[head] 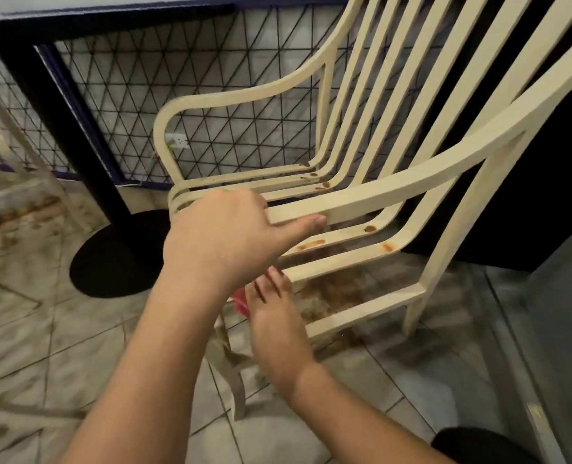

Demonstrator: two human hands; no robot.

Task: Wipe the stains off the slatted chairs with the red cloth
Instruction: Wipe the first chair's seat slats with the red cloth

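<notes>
Tiled floor [77,346] beneath slatted chair [244,92]. We note left hand [224,236] clasping its near armrest [395,192] — stiff, sound hold; right hand [278,316], fingers straightish, covers limp red cloth [239,301] at its seat front — grip hidden.

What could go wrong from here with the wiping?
1. The orange stains sit deep at the bend of the seat slats, far from the red cloth at the right hand; they may get missed.
2. The slats have wide gaps, so the cloth could slip through.
3. The left hand has a grip on the armrest; a pull could drag the chair.
</notes>
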